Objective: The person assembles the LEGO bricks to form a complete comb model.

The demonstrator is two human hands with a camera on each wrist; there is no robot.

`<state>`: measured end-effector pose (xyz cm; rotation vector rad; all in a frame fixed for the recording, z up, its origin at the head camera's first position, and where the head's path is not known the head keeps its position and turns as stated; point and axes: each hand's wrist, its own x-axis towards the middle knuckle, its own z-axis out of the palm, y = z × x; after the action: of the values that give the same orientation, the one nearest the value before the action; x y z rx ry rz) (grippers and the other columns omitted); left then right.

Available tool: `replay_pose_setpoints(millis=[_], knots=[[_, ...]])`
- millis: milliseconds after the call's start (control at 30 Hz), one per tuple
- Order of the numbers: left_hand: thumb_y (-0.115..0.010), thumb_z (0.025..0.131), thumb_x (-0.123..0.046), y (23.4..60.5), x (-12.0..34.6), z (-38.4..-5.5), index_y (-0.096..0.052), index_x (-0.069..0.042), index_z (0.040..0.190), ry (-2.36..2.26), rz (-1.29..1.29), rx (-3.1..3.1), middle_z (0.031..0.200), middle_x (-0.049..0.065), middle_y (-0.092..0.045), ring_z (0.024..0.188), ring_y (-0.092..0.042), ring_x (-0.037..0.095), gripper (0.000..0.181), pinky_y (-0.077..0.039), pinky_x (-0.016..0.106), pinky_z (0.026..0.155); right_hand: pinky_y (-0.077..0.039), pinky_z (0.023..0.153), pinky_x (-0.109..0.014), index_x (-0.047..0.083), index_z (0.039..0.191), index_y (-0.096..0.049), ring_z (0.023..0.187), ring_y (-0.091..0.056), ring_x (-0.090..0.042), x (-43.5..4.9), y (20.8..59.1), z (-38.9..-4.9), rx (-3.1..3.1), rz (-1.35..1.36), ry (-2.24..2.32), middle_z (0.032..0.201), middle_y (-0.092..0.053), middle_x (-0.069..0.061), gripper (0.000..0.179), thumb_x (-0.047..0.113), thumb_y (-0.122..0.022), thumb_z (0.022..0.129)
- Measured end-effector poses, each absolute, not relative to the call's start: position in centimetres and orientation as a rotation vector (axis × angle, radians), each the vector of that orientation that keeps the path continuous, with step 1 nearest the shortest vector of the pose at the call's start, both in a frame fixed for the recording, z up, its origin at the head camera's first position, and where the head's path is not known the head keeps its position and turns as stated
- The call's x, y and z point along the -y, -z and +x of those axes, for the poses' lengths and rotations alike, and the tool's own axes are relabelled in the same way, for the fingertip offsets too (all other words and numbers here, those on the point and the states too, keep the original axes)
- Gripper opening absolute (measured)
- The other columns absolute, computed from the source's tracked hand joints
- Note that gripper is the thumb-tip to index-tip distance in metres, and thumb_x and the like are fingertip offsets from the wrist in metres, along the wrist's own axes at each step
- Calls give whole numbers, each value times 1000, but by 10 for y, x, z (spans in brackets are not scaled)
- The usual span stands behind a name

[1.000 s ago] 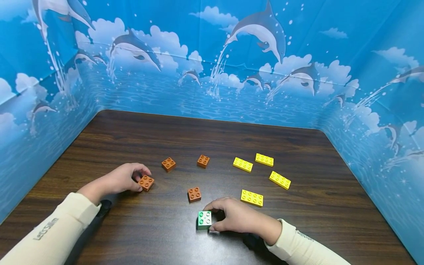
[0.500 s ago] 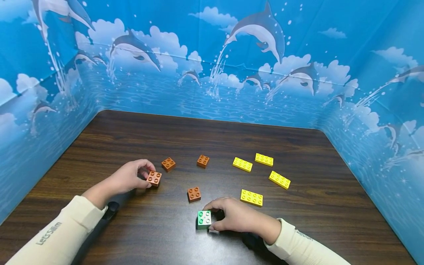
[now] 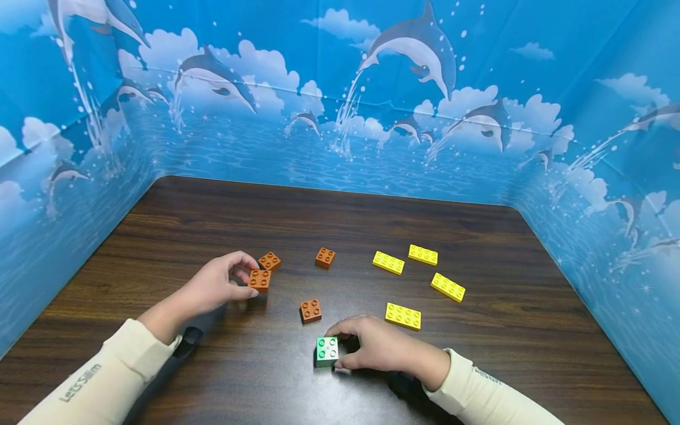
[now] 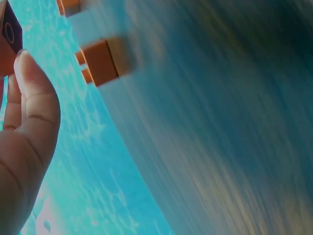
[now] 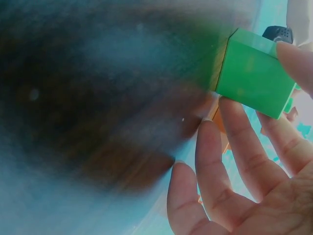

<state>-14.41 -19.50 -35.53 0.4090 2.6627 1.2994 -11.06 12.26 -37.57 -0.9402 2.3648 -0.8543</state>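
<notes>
The left hand point(image 3: 220, 280) grasps an orange brick point(image 3: 259, 280) between thumb and fingers, studs up, raised off the counter point(image 3: 212, 212) on its left half. The right hand point(image 3: 372, 345) pinches a green block point(image 3: 327, 352) from its right side; the block stands upright, four studs on top, farther from the counter's far edge than any other piece.

Just beyond the held brick, toward the far-left corner, lies a second orange brick point(image 3: 270, 261); the left wrist view shows the two apart. A third orange brick point(image 3: 324, 258) lies to its right, midway between the left and right edges, and a fourth orange brick point(image 3: 310, 310) sits near the green block, on its far side.

Toward the right edge, four yellow bricks point(image 3: 403, 316) lie spread, well apart from the far-right corner. A blue dolphin-print backdrop point(image 3: 319, 136) rises behind the far edge.
</notes>
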Motion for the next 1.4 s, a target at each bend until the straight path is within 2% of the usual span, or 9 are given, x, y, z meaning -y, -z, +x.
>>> replay_pose_setpoints(millis=[233,633,867,1100,1233,1400], knots=[[-76,79,-4,351,180,-136,-53,4,112,-1388,407,-2602,99,13,-58,80,-56,19,41,-48,28,59,-45,88,-27,16,114,-69,96,-57,-5,-122,375,-111,-2372,-937,837,105,-66,14,36,18,-79,79],[-75,78,-3,347,151,-118,-52,3,112,-1503,443,-2486,92,10,-55,70,-53,19,41,-46,27,56,-45,87,-27,15,114,-68,95,-57,-6,-122,373,-110,-2357,-934,849,104,-66,13,36,17,-79,79],[-73,79,-1,347,136,-105,-52,2,111,-1562,486,-2420,95,11,-53,67,-51,16,38,-46,26,56,-45,88,-27,14,114,-68,94,-57,-5,-122,374,-110,-2361,-945,843,103,-67,12,36,16,-78,80],[-74,77,-1,347,122,-92,-53,2,109,-1599,522,-2390,95,9,-54,79,-52,21,38,-48,24,61,-45,86,-25,15,114,-67,90,-56,-2,-120,375,-108,-2421,-994,756,99,-65,15,35,20,-77,81],[-74,77,-1,349,116,-85,-54,1,108,-1608,525,-2375,97,9,-53,82,-53,24,37,-48,24,63,-45,87,-26,16,114,-67,93,-56,-2,-119,375,-105,-2481,-1036,684,103,-65,14,35,22,-77,81],[-75,77,-2,351,111,-80,-55,-1,106,-1602,535,-2381,96,9,-52,81,-52,20,36,-48,23,64,-46,89,-28,16,115,-67,99,-57,-4,-118,375,-102,-2572,-1092,580,106,-67,10,37,24,-77,81]])
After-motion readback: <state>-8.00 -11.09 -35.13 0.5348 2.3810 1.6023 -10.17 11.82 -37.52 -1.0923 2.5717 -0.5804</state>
